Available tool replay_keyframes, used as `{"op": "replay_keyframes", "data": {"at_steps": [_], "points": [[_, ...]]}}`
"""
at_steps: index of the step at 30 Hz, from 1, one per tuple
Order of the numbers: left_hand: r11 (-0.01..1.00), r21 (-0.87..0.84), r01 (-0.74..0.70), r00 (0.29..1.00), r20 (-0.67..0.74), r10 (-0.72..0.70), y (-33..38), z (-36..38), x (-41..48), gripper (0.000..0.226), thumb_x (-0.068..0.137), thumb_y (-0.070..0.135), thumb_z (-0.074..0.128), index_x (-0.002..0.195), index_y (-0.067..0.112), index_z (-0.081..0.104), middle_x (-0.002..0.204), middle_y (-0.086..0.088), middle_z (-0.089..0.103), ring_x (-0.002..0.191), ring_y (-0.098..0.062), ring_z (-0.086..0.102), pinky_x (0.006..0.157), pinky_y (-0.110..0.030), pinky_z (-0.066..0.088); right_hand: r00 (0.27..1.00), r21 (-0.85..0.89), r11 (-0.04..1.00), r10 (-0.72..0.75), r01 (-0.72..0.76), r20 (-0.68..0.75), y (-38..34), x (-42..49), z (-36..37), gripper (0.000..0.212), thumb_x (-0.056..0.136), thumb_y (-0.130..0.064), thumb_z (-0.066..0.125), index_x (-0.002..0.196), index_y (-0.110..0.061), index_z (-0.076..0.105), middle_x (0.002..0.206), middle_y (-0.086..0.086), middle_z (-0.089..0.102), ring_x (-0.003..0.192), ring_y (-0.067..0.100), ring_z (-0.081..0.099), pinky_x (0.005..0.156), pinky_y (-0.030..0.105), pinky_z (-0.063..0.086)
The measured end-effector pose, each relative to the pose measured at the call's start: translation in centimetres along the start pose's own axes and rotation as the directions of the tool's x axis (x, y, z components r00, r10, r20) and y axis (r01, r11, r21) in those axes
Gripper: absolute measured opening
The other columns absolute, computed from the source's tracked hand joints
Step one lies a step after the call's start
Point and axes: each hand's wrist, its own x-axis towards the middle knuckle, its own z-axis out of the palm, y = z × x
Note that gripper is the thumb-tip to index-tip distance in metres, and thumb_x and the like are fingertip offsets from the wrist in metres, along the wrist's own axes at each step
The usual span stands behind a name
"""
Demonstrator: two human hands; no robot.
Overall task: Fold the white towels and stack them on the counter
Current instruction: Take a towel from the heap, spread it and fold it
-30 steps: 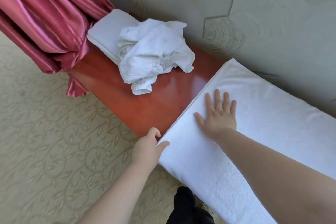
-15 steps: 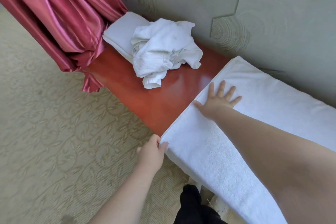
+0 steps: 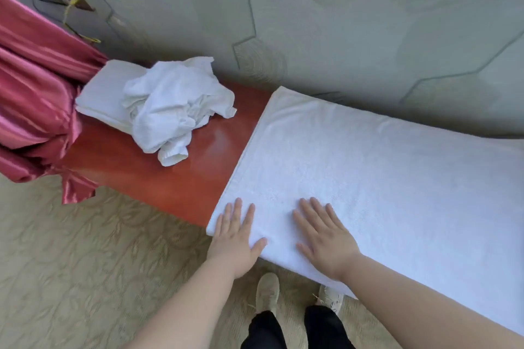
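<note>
Side by side, the left hand point(image 3: 234, 241) and right hand point(image 3: 326, 238) press flat, fingers spread and holding nothing, on a white towel point(image 3: 368, 167) covering the red counter point(image 3: 170, 178).

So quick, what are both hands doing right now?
Left hand: open, flat on the spread towel, holding nothing.
Right hand: open, flat on it too.

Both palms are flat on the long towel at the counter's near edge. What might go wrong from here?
1. The towel overhangs the counter at its front edge, under the left hand and right hand; pressing there may drag it onto the floor.
2. The crumpled towel spills off the folded one, so a stack added there may lean.
</note>
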Motion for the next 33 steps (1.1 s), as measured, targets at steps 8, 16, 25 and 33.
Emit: {"op": "replay_keyframes", "data": {"at_steps": [8,16,25,33], "points": [[0.980,0.144,-0.138,0.990,-0.009,0.140,4.2,-1.1,0.8,0.092,0.096,0.073,0.015,0.150,0.021,-0.039,0.150,-0.004,-0.056,0.141,-0.023,-0.049,0.123,-0.044,-0.020,0.751,0.116,0.743,0.656,-0.659,0.068,7.0,-13.3,1.3,0.079,0.095,-0.069,-0.002,0.162,-0.030,-0.010,0.164,-0.002,-0.032,0.148,0.019,-0.038,0.124,0.041,-0.018],[0.709,0.261,-0.655,0.745,0.066,0.664,24.0,0.9,2.5,0.075,0.105,0.056,0.021,0.161,0.027,-0.018,0.161,0.005,-0.042,0.149,-0.017,-0.037,0.120,-0.039,-0.024,0.641,0.267,0.612,0.767,-0.745,0.032,3.2,-16.2,2.6,0.070,0.102,-0.059,0.009,0.162,-0.030,-0.012,0.165,-0.003,-0.030,0.151,0.021,-0.032,0.125,0.045,-0.014],[0.973,0.144,-0.181,0.964,-0.169,0.205,33.1,4.3,2.5,0.083,0.090,0.069,0.011,0.162,0.034,-0.010,0.169,0.001,-0.023,0.155,-0.035,-0.018,0.119,-0.066,-0.011,0.468,0.364,0.426,0.883,-0.828,0.030,7.1,-26.1,5.7,0.072,0.101,-0.059,0.021,0.164,-0.026,0.006,0.171,0.002,-0.013,0.154,0.024,-0.022,0.127,0.051,-0.003],[0.970,0.175,-0.167,0.951,-0.230,0.205,33.5,5.6,2.9,0.084,0.088,0.068,0.013,0.161,0.035,-0.011,0.170,0.003,-0.022,0.156,-0.033,-0.017,0.122,-0.063,-0.008,0.345,0.408,0.326,0.938,-0.853,-0.028,14.9,-24.8,4.0,0.075,0.101,-0.063,0.020,0.164,-0.024,0.007,0.172,0.002,-0.008,0.156,0.031,-0.016,0.127,0.049,-0.006]]}}
